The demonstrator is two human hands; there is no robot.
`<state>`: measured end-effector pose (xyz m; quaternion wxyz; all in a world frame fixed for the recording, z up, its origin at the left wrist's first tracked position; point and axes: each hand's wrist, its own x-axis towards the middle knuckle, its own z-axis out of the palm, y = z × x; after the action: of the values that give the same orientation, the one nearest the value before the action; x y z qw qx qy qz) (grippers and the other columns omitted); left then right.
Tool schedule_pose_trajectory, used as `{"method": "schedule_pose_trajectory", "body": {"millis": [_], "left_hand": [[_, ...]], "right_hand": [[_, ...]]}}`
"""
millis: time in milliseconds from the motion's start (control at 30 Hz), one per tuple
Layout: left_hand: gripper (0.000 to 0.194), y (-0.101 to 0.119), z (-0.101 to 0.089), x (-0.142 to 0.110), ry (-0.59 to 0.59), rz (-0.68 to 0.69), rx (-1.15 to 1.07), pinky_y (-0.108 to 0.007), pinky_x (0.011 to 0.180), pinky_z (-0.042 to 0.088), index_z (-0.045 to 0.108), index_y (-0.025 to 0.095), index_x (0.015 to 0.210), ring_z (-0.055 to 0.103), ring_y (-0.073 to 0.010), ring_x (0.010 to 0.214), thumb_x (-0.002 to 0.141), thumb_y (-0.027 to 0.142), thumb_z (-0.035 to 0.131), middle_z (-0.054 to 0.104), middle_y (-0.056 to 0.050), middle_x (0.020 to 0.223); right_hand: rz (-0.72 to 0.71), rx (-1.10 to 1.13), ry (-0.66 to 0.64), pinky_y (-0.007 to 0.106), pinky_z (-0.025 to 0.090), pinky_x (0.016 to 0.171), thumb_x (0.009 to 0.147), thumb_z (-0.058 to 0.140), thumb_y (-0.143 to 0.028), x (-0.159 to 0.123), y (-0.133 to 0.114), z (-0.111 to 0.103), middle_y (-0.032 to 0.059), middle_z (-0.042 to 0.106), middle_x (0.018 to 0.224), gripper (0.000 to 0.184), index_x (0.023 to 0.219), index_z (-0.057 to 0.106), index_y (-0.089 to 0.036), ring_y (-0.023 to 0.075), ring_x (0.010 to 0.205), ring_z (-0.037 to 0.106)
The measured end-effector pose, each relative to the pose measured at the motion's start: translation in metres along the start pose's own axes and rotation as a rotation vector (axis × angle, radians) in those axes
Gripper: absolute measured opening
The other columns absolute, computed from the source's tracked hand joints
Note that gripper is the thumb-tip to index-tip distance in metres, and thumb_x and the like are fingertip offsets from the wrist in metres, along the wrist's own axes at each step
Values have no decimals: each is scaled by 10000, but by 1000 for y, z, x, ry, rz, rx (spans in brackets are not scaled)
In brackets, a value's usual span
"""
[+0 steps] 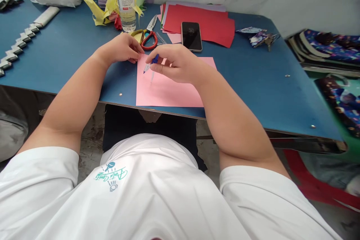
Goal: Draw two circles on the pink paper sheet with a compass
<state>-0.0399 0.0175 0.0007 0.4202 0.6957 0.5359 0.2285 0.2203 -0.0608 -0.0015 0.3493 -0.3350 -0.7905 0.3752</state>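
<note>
Smooth, matt pink paper (174, 95) meets a blue tabletop (247, 78) with a soft sheen, while a drawing tool (154, 59) shows clear and blue plastic. Scissors (150, 26) pair shiny metal with smooth red plastic, alongside a phone (191, 36) with a glossy screen, a transparent plastic bottle (125, 2) and a matt white cloth shirt (168, 195).
</note>
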Motion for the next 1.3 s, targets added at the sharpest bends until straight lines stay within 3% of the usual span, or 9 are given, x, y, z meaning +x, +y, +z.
{"method": "schedule_pose_trajectory", "body": {"millis": [133,333,667,933,1133,1300], "left_hand": [[169,1,1,-1,4,-4,-6,-398,957,628,931,141,1001,717,-140,793,960,-12,871,815,39,761],[179,0,2,-1,20,-10,-50,-465,1022,642,908,139,940,719,-154,777,942,-39,889,785,17,736],[212,3,7,-6,19,-21,-104,-472,1015,644,905,129,918,722,-159,783,957,-73,852,792,7,740],[234,5,10,-7,45,-37,-139,-445,1022,674,889,117,893,740,-149,778,936,-106,829,792,-1,730],[222,6,12,-8,81,-55,-127,-421,1019,683,881,105,924,788,-164,796,957,-108,826,774,11,688],[218,6,12,-8,81,-42,-106,-412,999,683,890,105,943,793,-179,807,935,-105,834,773,8,685]], "right_hand": [[0,-43,15,397,649,780,924,1081,-527,1,5,0,8,782,850,334,974,804,-346,279,869,756],[-4,-103,64,416,638,809,1032,980,-662,3,7,6,8,757,844,398,962,740,-352,286,839,737],[20,-35,64,405,646,806,1005,1030,-633,4,13,8,5,704,763,448,935,704,-334,307,919,785],[78,-3,81,393,563,678,965,1045,-684,3,11,8,-11,711,732,492,917,700,-337,269,758,721],[17,-68,44,418,543,666,1063,937,-673,0,12,5,1,745,784,428,929,703,-341,255,699,674],[80,-26,73,409,547,628,990,1042,-618,-1,12,4,-6,743,774,417,928,732,-347,264,706,699]]}}
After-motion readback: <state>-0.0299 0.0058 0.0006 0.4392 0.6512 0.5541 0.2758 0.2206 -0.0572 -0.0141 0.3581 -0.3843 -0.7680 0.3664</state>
